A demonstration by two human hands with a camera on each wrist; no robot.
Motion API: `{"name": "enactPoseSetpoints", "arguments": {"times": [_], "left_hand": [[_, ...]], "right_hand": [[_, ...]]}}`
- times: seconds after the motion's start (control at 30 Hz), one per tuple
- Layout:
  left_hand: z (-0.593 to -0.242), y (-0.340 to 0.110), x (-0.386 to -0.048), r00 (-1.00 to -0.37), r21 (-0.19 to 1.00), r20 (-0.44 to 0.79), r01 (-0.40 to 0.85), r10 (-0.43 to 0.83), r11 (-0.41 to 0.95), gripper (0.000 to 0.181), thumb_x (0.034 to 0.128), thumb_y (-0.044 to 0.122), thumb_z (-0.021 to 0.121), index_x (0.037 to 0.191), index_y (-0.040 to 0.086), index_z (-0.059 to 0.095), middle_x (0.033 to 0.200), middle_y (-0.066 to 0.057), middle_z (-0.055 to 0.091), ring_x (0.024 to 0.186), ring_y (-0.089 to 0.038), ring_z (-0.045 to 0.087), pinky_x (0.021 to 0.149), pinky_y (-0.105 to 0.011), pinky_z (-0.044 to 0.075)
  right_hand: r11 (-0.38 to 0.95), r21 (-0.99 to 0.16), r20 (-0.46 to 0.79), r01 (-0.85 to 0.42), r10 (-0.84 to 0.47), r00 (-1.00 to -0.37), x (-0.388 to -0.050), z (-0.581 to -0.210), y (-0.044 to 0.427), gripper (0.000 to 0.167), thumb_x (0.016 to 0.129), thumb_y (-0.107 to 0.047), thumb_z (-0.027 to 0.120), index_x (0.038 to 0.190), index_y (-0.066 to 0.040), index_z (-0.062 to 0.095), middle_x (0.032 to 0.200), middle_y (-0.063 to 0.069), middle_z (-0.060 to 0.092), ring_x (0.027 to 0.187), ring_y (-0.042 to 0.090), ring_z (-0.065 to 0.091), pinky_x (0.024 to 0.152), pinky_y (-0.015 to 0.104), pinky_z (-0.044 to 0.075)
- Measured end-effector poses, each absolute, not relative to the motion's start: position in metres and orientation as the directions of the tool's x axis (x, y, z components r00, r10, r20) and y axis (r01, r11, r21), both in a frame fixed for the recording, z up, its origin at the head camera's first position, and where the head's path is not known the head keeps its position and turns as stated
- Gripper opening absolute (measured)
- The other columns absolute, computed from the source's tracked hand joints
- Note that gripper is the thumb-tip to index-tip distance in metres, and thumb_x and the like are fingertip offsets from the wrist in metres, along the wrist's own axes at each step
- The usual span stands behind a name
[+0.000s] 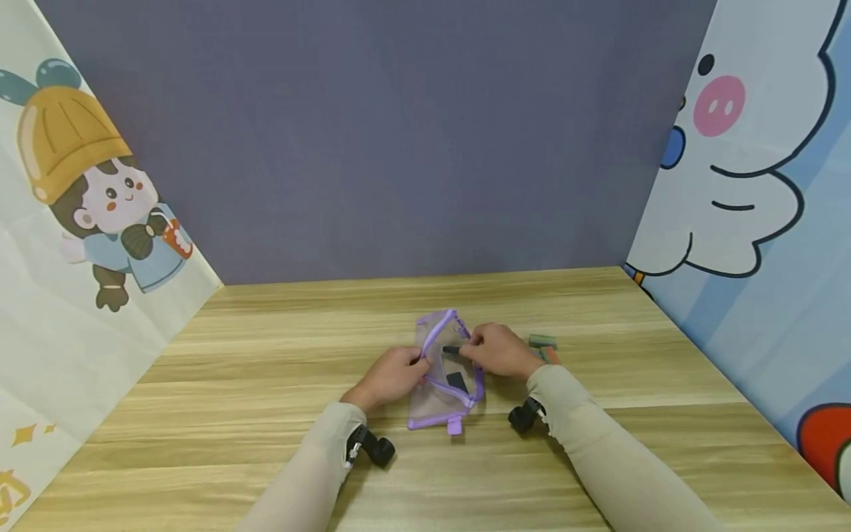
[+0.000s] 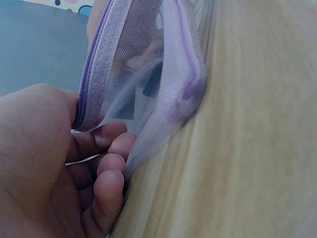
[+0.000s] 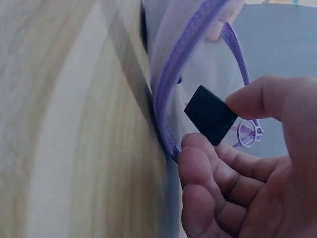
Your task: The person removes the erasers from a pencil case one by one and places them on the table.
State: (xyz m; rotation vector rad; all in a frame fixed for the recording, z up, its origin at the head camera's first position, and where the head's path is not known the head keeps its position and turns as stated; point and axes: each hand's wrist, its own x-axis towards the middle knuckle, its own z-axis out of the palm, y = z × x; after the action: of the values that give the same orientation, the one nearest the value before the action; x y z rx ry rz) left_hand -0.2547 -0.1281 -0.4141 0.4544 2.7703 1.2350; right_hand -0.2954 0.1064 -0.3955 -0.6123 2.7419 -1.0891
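Observation:
A mesh pouch point(image 1: 433, 403) with purple zipper edging lies on the table, its mouth spread wide. At its left side, my left hand point(image 1: 394, 374) grips the zippered edge between thumb and fingers; the left wrist view shows the sheer mesh point(image 2: 141, 64) beside the curled fingertips. My right hand point(image 1: 500, 349) is at the opening and pinches a small flat black block point(image 3: 210, 115) between thumb and fingers. Another dark piece point(image 1: 457, 381) shows inside the pouch. A ring-shaped zipper pull point(image 3: 246, 134) hangs near the right thumb.
Just right of my right hand lie a green block point(image 1: 542, 340) and an orange piece point(image 1: 550, 355), partly hidden by the hand and wrist. The wood-grain table point(image 1: 266, 347) meets a grey-blue panel point(image 1: 399, 148) at the back. Cartoon-printed sheets flank both sides.

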Motion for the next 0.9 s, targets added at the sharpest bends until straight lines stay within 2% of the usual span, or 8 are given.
{"name": "enactPoseSetpoints", "arguments": {"times": [0.23, 0.53, 0.9], "left_hand": [[-0.4146, -0.1288, -0.2559, -0.953, 0.739, 0.062, 0.243, 0.296, 0.628, 0.029, 0.1019, 0.027, 0.054, 0.077, 0.015, 0.063, 0.071, 0.003, 0.064, 0.056, -0.012, 0.05, 0.05, -0.028, 0.041], [-0.4151, -0.1287, -0.2558, -0.953, 0.741, 0.065, 0.244, 0.295, 0.626, 0.028, 0.1014, 0.025, 0.054, 0.077, 0.015, 0.063, 0.071, 0.003, 0.064, 0.057, -0.012, 0.051, 0.051, -0.029, 0.043], [-0.415, -0.1277, -0.2551, -0.952, 0.731, 0.069, 0.251, 0.297, 0.635, 0.028, 0.1016, 0.024, 0.054, 0.076, 0.015, 0.062, 0.071, 0.004, 0.064, 0.058, -0.011, 0.051, 0.052, -0.028, 0.043]], "right_hand": [[0.602, -0.744, 0.012, -0.29, -0.422, -0.907, -0.2967, -0.3946, 0.1086, 0.021, 0.092, -0.027, 0.063, 0.086, -0.007, 0.065, 0.073, 0.004, 0.067, 0.06, 0.018, 0.062, 0.053, 0.031, 0.047], [0.592, -0.766, -0.02, -0.25, -0.41, -0.912, -0.2943, -0.3943, 0.1092, 0.022, 0.094, -0.026, 0.063, 0.088, -0.005, 0.066, 0.074, 0.006, 0.067, 0.061, 0.02, 0.062, 0.053, 0.031, 0.047], [0.552, -0.806, -0.035, -0.215, -0.407, -0.913, -0.2912, -0.3916, 0.11, 0.024, 0.095, -0.027, 0.062, 0.09, -0.003, 0.066, 0.076, 0.008, 0.067, 0.062, 0.022, 0.062, 0.053, 0.036, 0.053]]}}
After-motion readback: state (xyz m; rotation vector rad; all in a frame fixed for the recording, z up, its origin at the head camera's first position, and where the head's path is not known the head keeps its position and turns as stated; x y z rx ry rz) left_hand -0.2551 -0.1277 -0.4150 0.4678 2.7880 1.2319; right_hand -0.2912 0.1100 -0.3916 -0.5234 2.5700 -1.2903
